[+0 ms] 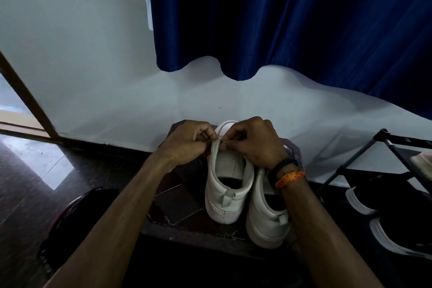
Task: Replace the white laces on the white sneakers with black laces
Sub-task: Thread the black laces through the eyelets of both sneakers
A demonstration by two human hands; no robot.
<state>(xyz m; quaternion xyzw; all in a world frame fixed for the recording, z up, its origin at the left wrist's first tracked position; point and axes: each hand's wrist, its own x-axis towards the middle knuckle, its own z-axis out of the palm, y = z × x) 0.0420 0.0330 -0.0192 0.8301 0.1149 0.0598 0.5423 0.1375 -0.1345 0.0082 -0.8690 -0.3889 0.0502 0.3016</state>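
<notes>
Two white sneakers stand heels toward me on a small dark patterned table [177, 203]. The left sneaker [228, 184] is tilted up, its tongue raised. The right sneaker [266, 220] sits flat beside it, partly under my right forearm. My left hand [187, 145] and my right hand [254, 140] meet at the top edge of the left sneaker's tongue, fingers curled and pinching there. A white lace loop [225, 125] shows just behind my fingers. What exactly each hand pinches is too small to tell. No black lace is clearly visible.
A white wall and a blue curtain [292, 18] lie ahead. A dark shoe rack [397, 147] stands at right, with black shoes with white soles [383, 224] below it. A dark round object [77, 213] sits at lower left on the dark floor.
</notes>
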